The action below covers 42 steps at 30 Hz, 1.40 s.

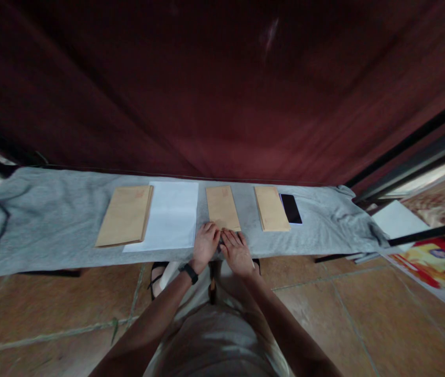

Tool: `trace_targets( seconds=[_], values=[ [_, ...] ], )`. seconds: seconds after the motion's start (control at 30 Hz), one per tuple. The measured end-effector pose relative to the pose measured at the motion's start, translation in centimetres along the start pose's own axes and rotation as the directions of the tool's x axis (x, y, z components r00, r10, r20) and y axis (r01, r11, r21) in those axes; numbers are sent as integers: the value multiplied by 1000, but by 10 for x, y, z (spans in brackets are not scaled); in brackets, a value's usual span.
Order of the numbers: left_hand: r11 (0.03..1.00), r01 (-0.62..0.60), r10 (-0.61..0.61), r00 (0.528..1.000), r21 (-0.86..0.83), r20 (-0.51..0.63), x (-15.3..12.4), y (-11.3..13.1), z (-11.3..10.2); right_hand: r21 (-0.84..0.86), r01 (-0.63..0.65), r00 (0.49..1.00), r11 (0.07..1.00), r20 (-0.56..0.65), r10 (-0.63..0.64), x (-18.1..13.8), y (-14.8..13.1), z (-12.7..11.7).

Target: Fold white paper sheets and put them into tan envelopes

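Observation:
In front of me a brown paper envelope [223, 205] lies flat on the grey cloth, its near end under my fingers. The fingers of my left hand [205, 243] are bent together at its near left corner, and the thumb side points toward the other hand. My right hand [237, 254] rests palm down, its fingers stretched out over the near edge. Both hands almost touch at the fingertips. Left of them are a stack of white paper [173, 217] and a pile of larger brown envelopes [125, 215]. On the right is a small pile of brown envelopes [271, 209].
A dark phone [291, 208] lies beside the right pile. The grey cloth [57, 220] covers a narrow bench before a dark red curtain [214, 104]. Black metal bars [414, 139] stand at the right, near a red and yellow box [438, 267] on the tiled floor.

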<state>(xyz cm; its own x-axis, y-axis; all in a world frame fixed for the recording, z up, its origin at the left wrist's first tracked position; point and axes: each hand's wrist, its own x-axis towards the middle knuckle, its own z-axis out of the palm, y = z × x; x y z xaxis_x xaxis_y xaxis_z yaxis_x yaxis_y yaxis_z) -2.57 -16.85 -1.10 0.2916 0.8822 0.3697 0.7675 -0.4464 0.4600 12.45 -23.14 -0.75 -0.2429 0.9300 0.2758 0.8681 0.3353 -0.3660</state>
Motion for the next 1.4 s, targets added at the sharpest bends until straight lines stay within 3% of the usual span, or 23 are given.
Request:
trace_targets(
  seconds=[0.3, 0.93, 1.07, 1.23, 1.4],
  values=[
    [999, -22, 22, 1000, -32, 14, -2, -3, 0, -1, -55, 998, 998, -43, 55, 1, -1, 3],
    [996, -39, 34, 997, 78, 65, -1, 4, -6, -63, -126, 986, 990, -116, 118, -10, 31, 3],
    [986, -44, 28, 994, 162, 102, -4, 12, -4, -101, -125, 986, 987, -124, 112, -11, 31, 4],
    [970, -189, 168, 975, 153, 146, -16, 34, 11, -131, -137, 985, 982, -127, 121, -11, 31, 7],
    [960, -208, 165, 962, 189, 218, -23, 47, 20, -130, -132, 986, 983, -120, 117, -11, 33, 8]
  ],
)
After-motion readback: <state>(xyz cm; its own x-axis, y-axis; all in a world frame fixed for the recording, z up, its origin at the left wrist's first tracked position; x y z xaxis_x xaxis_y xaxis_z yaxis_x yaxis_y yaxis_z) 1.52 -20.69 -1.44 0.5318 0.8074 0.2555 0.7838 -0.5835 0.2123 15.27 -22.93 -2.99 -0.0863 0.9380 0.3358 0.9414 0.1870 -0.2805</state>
